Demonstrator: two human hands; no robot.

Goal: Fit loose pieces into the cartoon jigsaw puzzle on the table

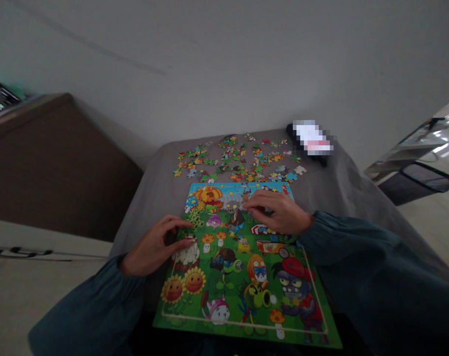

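A bright cartoon jigsaw board (231, 287) lies flat in front of me, with sunflowers, mushrooms and zombie figures on a green ground below a blue strip. My left hand (159, 244) rests at the board's left edge, thumb and fingers apart with nothing between them. Over the upper right part of the picture is my right hand (279, 210), its thumb and fingertips drawn together close to the surface. Whatever they pinch, if anything, is too small to make out. Loose jigsaw pieces (226, 165) lie scattered just beyond the board's far edge.
A grey cloth (142, 198) covers the table, which stands against a pale wall (224, 64). At the back right sits a dark stand with a lit phone (312, 138). A brown cabinet (61, 148) is on the left; a dark-framed chair-like item (428, 175) is on the right.
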